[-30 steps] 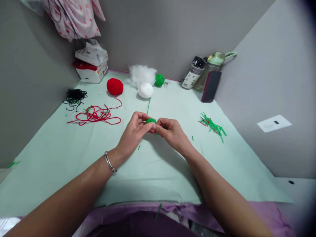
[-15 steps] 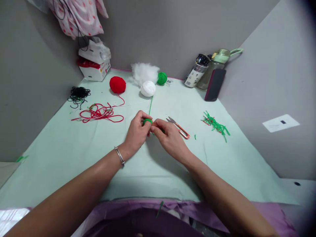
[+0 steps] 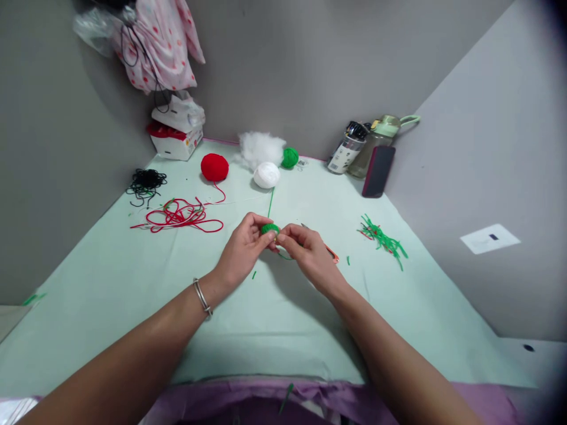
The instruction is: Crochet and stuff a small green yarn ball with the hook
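Note:
A small green crocheted piece [image 3: 270, 229] is held between the thumb and fingers of my left hand [image 3: 247, 243]. My right hand [image 3: 310, 252] is closed in a pinch at the piece's right edge. A tiny yellowish glint shows by its fingertips, but what they grip is mostly hidden. Green yarn [image 3: 271, 203] runs from near the white yarn ball [image 3: 266, 176] down to my left hand. A loose green strand [image 3: 284, 255] curves below the fingers. Thread snips with an orange handle [image 3: 332, 254] lie partly covered behind my right hand.
At the left lie tangled red yarn [image 3: 181, 217], a black yarn heap [image 3: 148, 184] and a red yarn ball [image 3: 215, 167]. White stuffing [image 3: 261, 149] and a green ball [image 3: 290, 157] sit at the back. Green scraps [image 3: 381, 239], a phone [image 3: 378, 171] and a bottle [image 3: 371, 154] are rightward.
The view has tilted up a little, so everything sits lower. My hands have turned slightly, showing more of the green piece. A short green scrap now shows on the table below my left hand.

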{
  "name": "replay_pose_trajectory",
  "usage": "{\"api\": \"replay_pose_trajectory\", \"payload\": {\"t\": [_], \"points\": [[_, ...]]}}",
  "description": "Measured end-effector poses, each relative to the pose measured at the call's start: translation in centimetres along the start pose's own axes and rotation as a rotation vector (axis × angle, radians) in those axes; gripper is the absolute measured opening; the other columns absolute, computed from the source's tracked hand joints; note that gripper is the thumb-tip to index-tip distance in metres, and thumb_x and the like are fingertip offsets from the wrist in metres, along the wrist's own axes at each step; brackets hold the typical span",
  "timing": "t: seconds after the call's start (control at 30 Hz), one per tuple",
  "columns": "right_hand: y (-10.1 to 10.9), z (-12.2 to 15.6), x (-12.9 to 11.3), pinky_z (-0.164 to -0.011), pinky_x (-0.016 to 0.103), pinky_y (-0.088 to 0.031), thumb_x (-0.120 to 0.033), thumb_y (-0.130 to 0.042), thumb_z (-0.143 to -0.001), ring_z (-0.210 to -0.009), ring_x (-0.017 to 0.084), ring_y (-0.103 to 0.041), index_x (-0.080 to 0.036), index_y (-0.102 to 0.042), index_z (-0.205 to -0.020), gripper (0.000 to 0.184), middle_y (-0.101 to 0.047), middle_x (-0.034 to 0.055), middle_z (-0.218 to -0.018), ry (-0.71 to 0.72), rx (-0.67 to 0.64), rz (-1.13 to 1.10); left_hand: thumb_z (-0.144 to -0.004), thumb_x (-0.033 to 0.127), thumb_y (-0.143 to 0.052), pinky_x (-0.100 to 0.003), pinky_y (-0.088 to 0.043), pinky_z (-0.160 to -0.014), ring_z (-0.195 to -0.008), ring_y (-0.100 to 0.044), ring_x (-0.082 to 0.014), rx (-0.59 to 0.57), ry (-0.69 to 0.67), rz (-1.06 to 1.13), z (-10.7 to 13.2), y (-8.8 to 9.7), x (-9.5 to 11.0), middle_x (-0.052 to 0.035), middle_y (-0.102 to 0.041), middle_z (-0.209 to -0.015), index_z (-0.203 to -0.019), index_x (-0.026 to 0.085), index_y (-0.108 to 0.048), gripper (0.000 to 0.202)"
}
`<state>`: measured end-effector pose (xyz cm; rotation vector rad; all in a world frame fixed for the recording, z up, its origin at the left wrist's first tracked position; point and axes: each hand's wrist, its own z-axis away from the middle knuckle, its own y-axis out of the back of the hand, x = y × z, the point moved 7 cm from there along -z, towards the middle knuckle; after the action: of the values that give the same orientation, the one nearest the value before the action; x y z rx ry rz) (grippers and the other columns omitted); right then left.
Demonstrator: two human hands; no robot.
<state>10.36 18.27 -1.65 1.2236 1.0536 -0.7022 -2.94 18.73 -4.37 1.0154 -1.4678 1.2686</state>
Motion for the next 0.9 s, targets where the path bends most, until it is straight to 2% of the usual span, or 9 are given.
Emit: {"api": "replay_pose_trajectory", "payload": {"t": [0.13, 0.23, 0.4, 0.57, 0.7, 0.77, 0.8, 0.83, 0.9], "points": [[-1.0, 0.9, -0.7, -0.064, 0.030, -0.032, -0.023, -0.052, -0.092, -0.060, 0.015, -0.044, -0.022, -0.059, -0.074, 0.019, -0.054, -0.0024, -0.064, 0.077, 0.002, 0.159, -0.081, 0.012, -0.069, -0.026, -0.051, -0.059, -0.056, -0.062, -0.0121, 0.067, 0.031, -0.026, -0.4, 0.3, -1.1, 0.0061, -0.063, -0.068, -0.087, 0.021, -0.057, 0.016], [-1.5, 0.7, 0.1, -0.064, 0.030, -0.031, -0.023, -0.056, -0.089, -0.061, 0.016, -0.044, -0.022, -0.060, -0.073, 0.016, -0.053, -0.0025, -0.063, 0.027, 0.017, 0.103, -0.078, 0.008, -0.067, -0.025, -0.045, -0.053, -0.051, -0.056, -0.0112, 0.112, 0.061, -0.032, -0.6, 0.5, -1.7, 0.0075, -0.059, -0.062, -0.084, 0.021, -0.057, 0.018], [-1.0, -0.5, 1.3, -0.057, 0.028, -0.027, -0.038, -0.060, -0.089, -0.056, 0.013, -0.037, -0.021, -0.060, -0.070, 0.025, -0.045, -0.0049, -0.059, -0.052, -0.004, -0.039, -0.085, 0.019, -0.071, -0.029, -0.054, -0.071, -0.071, -0.065, -0.0145, 0.096, 0.063, 0.040, -0.2, 0.5, -1.0, 0.0012, -0.070, -0.082, -0.097, 0.020, -0.062, 0.016], [-1.4, -0.4, 1.1, -0.054, 0.027, -0.028, -0.050, -0.055, -0.095, -0.054, 0.012, -0.033, -0.023, -0.051, -0.073, 0.035, -0.038, -0.0073, -0.058, -0.024, -0.026, -0.125, -0.085, 0.024, -0.077, -0.030, -0.054, -0.088, -0.091, -0.068, -0.0162, 0.042, 0.033, 0.111, 0.2, 0.1, -0.3, -0.0019, -0.074, -0.100, -0.110, 0.020, -0.071, 0.025], [-2.0, -0.1, 0.4, -0.059, 0.028, -0.036, -0.047, -0.059, -0.096, -0.060, 0.014, -0.044, -0.022, -0.055, -0.073, 0.034, -0.053, -0.0034, -0.063, 0.045, -0.133, -0.104, -0.088, 0.030, -0.078, -0.033, -0.056, -0.086, -0.090, -0.073, -0.0189, 0.064, 0.050, 0.152, -0.1, 0.7, -0.2, -0.0035, -0.078, -0.096, -0.110, 0.021, -0.067, 0.026], [-0.9, -0.3, 0.3, -0.067, 0.029, -0.043, -0.045, -0.060, -0.098, -0.070, 0.016, -0.056, -0.021, -0.068, -0.085, 0.028, -0.069, 0.0021, -0.081, 0.100, -0.122, 0.021, -0.089, 0.033, -0.077, -0.035, -0.057, -0.088, -0.089, -0.075, -0.0195, 0.103, 0.049, 0.177, -0.3, 1.6, 0.3, -0.0035, -0.078, -0.097, -0.110, 0.022, -0.065, 0.027], [0.2, -0.6, 0.5, -0.072, 0.030, -0.046, -0.044, -0.058, -0.099, -0.077, 0.018, -0.061, -0.022, -0.072, -0.096, 0.026, -0.074, 0.0046, -0.094, 0.123, -0.060, 0.116, -0.089, 0.034, -0.077, -0.036, -0.058, -0.089, -0.090, -0.076, -0.0195, 0.125, 0.046, 0.186, -0.4, 2.1, 0.6, -0.0035, -0.078, -0.099, -0.111, 0.022, -0.065, 0.028], [1.9, -0.9, 0.7, -0.076, 0.032, -0.049, -0.043, -0.055, -0.100, -0.081, 0.019, -0.064, -0.023, -0.074, -0.105, 0.027, -0.076, 0.0060, -0.104, 0.129, 0.078, 0.236, -0.088, 0.035, -0.077, -0.036, -0.058, -0.091, -0.090, -0.077, -0.0192, 0.144, 0.043, 0.192, -0.5, 2.7, 0.9, -0.0035, -0.078, -0.101, -0.111, 0.022, -0.066, 0.029], [4.1, -1.4, 1.6, -0.083, 0.035, -0.049, -0.037, -0.051, -0.102, -0.084, 0.021, -0.064, -0.022, -0.073, -0.108, 0.027, -0.075, 0.0103, -0.115, 0.100, 0.201, 0.320, -0.086, 0.035, -0.080, -0.035, -0.058, -0.090, -0.088, -0.077, -0.0182, 0.161, 0.042, 0.192, -0.8, 3.6, 1.3, -0.0036, -0.077, -0.104, -0.112, 0.021, -0.068, 0.031]]}}
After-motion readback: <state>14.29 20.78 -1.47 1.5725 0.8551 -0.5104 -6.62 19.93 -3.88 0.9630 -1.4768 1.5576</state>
